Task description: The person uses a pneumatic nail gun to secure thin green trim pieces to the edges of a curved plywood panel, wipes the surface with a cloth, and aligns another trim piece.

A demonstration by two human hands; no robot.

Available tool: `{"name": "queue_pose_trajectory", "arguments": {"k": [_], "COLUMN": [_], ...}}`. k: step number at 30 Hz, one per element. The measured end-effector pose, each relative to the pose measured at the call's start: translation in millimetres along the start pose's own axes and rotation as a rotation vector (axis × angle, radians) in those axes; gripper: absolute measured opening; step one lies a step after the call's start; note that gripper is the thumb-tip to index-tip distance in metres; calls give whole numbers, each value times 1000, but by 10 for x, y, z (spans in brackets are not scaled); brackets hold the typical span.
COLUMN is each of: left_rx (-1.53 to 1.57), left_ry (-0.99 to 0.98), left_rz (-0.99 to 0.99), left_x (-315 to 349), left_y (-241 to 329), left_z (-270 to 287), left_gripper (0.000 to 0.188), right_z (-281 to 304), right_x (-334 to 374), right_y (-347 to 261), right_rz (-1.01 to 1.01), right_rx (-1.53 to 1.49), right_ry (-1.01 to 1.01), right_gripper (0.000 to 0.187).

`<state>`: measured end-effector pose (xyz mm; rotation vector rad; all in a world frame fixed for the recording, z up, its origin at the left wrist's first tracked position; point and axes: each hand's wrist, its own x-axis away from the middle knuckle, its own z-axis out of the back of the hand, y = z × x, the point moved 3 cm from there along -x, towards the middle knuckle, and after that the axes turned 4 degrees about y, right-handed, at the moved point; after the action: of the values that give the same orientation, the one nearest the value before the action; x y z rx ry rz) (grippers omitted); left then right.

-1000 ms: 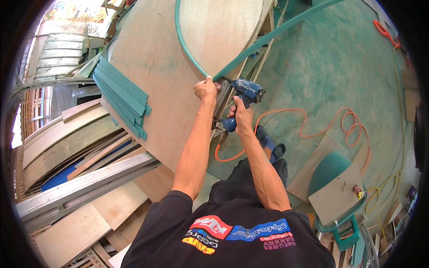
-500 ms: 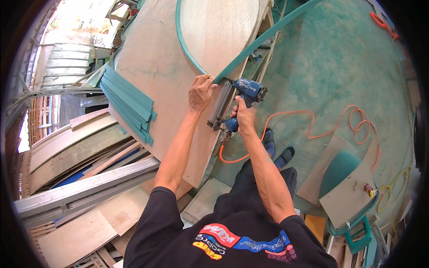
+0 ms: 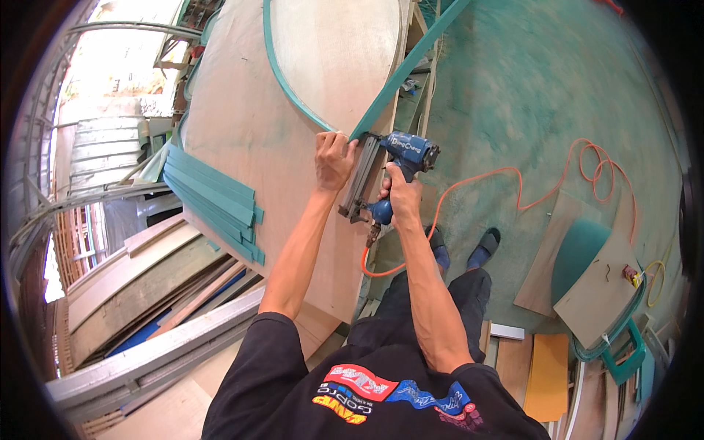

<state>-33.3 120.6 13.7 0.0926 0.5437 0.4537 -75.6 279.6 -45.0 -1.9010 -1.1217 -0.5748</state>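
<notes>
Within right hand (image 3: 402,196), blue nailer (image 3: 411,151)

Two bare hands: one left hand (image 3: 334,163), one right hand (image 3: 402,194). One blue-and-black pneumatic nail gun (image 3: 408,151), one thin orange air hose (image 3: 506,171). One long straight teal strip (image 3: 408,67), one curved teal edging strip (image 3: 281,79). One fanned stack of flat teal strips (image 3: 209,199); several, overlapping, exact count unclear. Two dark slippers (image 3: 490,240). One rectangular orange-yellow sheet (image 3: 550,375), one pointed teal panel (image 3: 572,257), one green plastic frame-like piece (image 3: 634,357). Long wooden boards (image 3: 121,286) at left: many, too overlapped to count.
</notes>
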Motion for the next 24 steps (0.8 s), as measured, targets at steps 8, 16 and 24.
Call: {"name": "queue_pose_trajectory", "arguments": {"k": [8,16,24], "left_rx": [-26,-72,52], "left_ry": [121,181,180], "left_rz": [-157,-187,-170], "left_x": [58,215,254], "left_y": [-62,-91,-237], "left_z": [-53,-123,-139], "left_gripper": [14,12,16], "right_z": [-5,-26,8], "right_x": [9,30,-6], "right_y": [81,64,51], "right_rz": [-53,22,-53], "right_rx": [-69,25,-43], "right_ry": [34,9,-38], "right_gripper": [23,23,21]}}
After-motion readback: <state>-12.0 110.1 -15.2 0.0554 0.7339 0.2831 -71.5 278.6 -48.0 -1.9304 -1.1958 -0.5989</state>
